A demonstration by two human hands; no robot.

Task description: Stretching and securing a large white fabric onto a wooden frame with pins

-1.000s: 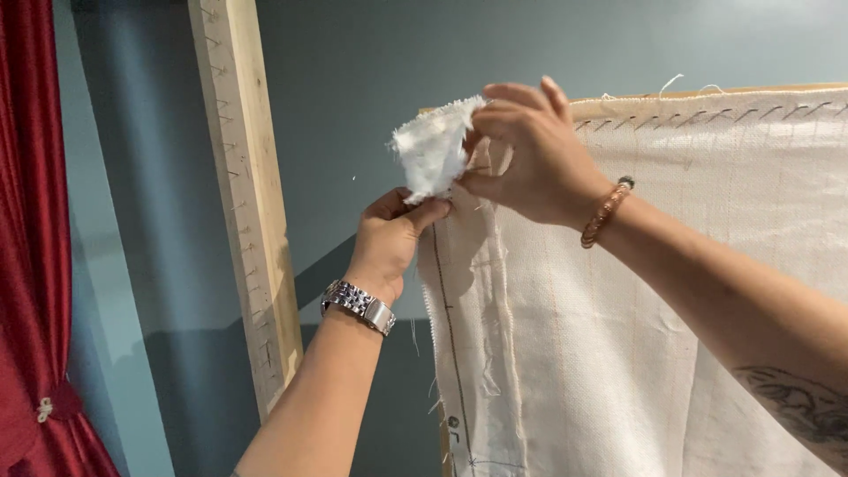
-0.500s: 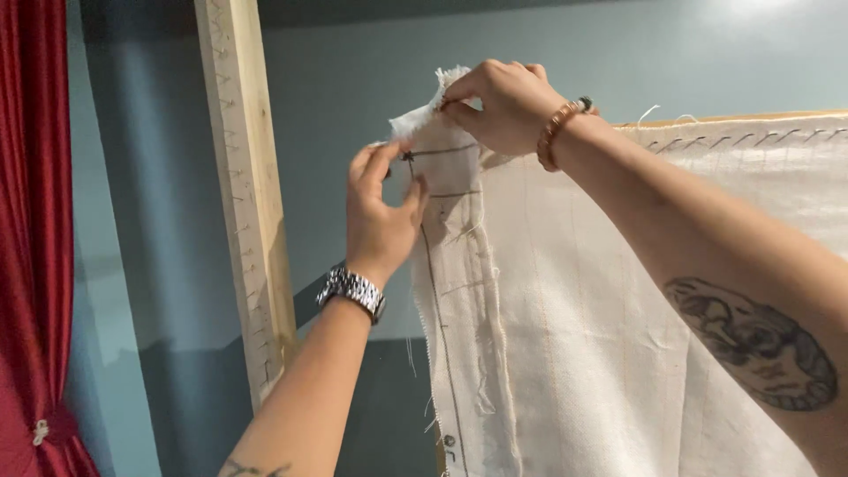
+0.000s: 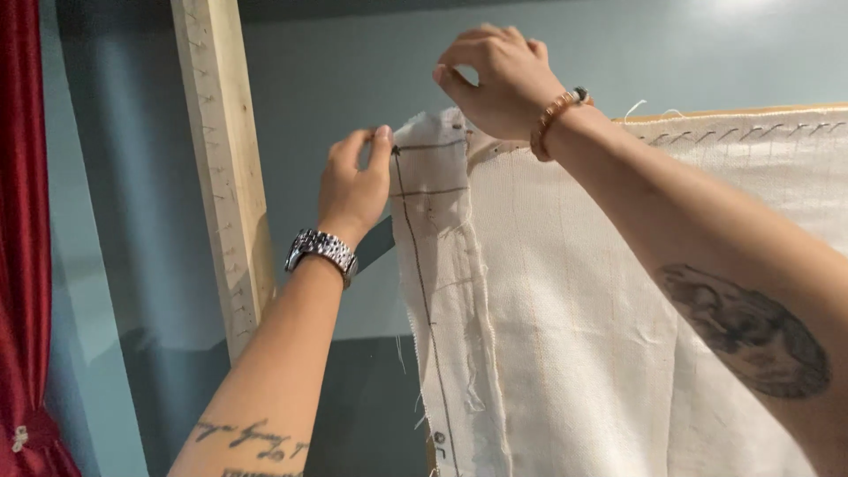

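Note:
A sheet of off-white woven cloth (image 3: pixel 574 309) hangs from a wooden top bar (image 3: pixel 751 113), with pencil lines drawn along its frayed left border. My left hand (image 3: pixel 353 185), a metal watch on its wrist, pinches the cloth's upper left corner between thumb and fingertips. My right hand (image 3: pixel 495 79), wearing a bead bracelet, is curled over the cloth's top edge just to the right of that corner. The fingertips of my right hand are hidden behind the hand.
An upright wooden post (image 3: pixel 225 177) with a row of small tacks stands left of the cloth, in front of a grey-blue wall (image 3: pixel 336 53). A red curtain (image 3: pixel 22 265) hangs along the left edge.
The bunched-up corner of the cloth has been spread out flat. Both hands rose, and my left hand shifted left to the cloth's outer edge.

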